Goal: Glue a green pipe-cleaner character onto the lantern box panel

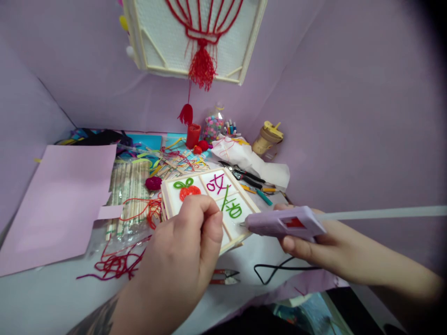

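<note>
My right hand point(314, 246) is wrapped round a lilac hot glue gun point(275, 222), a white glue stick point(384, 213) jutting from its back. The nozzle points left at the lower right part of a wooden-framed panel point(179, 204). On the panel are an orange-red fruit with green leaves point(190, 190), a purple yarn character point(216, 184) and a green yarn character point(232, 207). My left hand point(188, 251) is closed in a pinch over the panel's near side, covering part of it. Whatever its fingertips hold is hidden.
Red-handled thread snips point(225, 276) and a black cord point(279, 267) lie near the front. Pliers point(242, 174), a cup point(268, 138) and a jar of pompoms point(213, 124) stand behind. Red yarn point(117, 265), bagged sticks point(131, 186) and pink card point(59, 200) are left. A tasselled frame point(199, 42) hangs above.
</note>
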The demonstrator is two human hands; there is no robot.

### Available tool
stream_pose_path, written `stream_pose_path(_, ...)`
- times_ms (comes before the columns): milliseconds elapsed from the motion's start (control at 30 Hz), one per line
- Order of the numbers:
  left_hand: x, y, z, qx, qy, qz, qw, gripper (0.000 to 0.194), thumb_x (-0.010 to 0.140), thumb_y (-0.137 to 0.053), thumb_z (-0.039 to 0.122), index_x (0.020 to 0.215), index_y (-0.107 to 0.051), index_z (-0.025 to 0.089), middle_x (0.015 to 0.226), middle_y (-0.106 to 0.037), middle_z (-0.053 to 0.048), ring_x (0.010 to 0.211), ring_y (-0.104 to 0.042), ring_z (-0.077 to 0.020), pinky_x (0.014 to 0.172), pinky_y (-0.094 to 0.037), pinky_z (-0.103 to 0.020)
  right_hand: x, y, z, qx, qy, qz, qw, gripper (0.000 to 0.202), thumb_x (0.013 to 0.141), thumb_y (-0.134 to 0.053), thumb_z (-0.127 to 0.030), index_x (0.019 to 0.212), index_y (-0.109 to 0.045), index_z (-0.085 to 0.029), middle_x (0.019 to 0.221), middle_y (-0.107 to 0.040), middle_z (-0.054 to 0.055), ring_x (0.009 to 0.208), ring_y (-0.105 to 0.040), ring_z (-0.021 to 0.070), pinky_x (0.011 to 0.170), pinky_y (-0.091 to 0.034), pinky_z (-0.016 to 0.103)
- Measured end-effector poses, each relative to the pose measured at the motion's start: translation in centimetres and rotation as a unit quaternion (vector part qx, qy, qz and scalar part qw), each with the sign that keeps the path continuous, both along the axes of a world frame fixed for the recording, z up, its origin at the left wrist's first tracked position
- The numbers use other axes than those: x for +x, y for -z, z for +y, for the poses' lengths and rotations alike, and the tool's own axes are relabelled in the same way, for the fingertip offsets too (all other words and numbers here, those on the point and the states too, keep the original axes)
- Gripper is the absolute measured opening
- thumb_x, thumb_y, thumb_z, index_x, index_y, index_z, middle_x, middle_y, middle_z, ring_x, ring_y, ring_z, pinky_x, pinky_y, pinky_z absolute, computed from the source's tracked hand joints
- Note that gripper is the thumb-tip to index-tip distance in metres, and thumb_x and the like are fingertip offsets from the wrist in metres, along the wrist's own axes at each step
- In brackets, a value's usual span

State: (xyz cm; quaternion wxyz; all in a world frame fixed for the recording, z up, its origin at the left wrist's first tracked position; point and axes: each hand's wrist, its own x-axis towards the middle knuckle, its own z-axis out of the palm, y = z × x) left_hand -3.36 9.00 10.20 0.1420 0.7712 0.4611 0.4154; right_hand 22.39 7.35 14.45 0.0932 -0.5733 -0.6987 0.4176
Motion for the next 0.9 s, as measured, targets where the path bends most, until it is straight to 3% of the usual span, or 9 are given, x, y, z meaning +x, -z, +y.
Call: stream_pose_path(900, 0.11, -0.07, -0.12, -0.010, -0.004, 0.011, 1.000, 0.007, 0.097, -0.044, 0.022, 0.091, -0.044, 0.025, 0.063, -0.059, 0.009, 0.042, -0.053, -0.0108, 0.042, -0.032, -0.024, 0.37, -0.07, -0.14, 0.033, 0.017, 0.010, 0.999, 0.030, 0.088, -0.061, -0.051, 0.085, -0.073, -0.023, 0.075, -0.069, 0.002, 0.077, -0.069, 0.0225, 0.061, -0.060, 0.028)
